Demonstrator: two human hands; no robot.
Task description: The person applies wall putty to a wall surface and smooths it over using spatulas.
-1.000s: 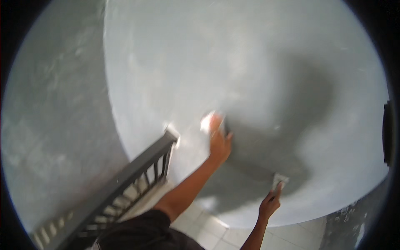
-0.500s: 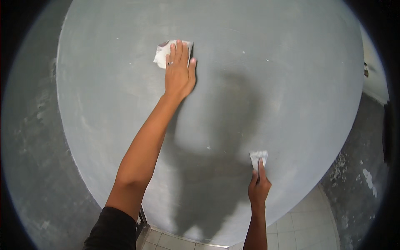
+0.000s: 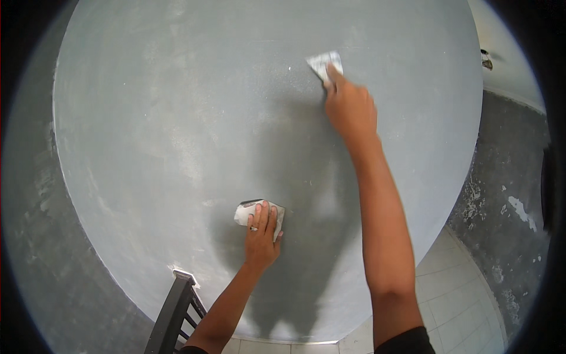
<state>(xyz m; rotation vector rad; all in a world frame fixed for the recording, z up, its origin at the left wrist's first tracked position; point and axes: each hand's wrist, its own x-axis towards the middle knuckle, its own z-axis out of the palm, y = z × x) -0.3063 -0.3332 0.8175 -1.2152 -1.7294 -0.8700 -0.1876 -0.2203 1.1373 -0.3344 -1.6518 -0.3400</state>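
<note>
My left hand point(image 3: 262, 239) presses a white folded piece of paper point(image 3: 242, 213) with a dark edge against the lower middle of the pale grey wall point(image 3: 147, 112), its fingers close together over the paper. Higher and to the right, my right hand point(image 3: 351, 106) holds a whitish, smeared flat scraper point(image 3: 323, 59) at the wall, index finger pointing along the blade; the handle is hidden in the hand and the blade is slightly blurred. A shadow falls on the wall around both hands.
A dark metal railing point(image 3: 174, 301) meets the wall at the lower left. A tiled floor point(image 3: 442, 283) runs along the bottom right, beside a darker, patchy wall point(image 3: 507, 147). A small fixture point(image 3: 486, 62) sits on a pale wall at the upper right.
Since half a second ago my left hand has moved down with the paper, and my right hand has swept upward with the scraper. The railing's top has come back into view.
</note>
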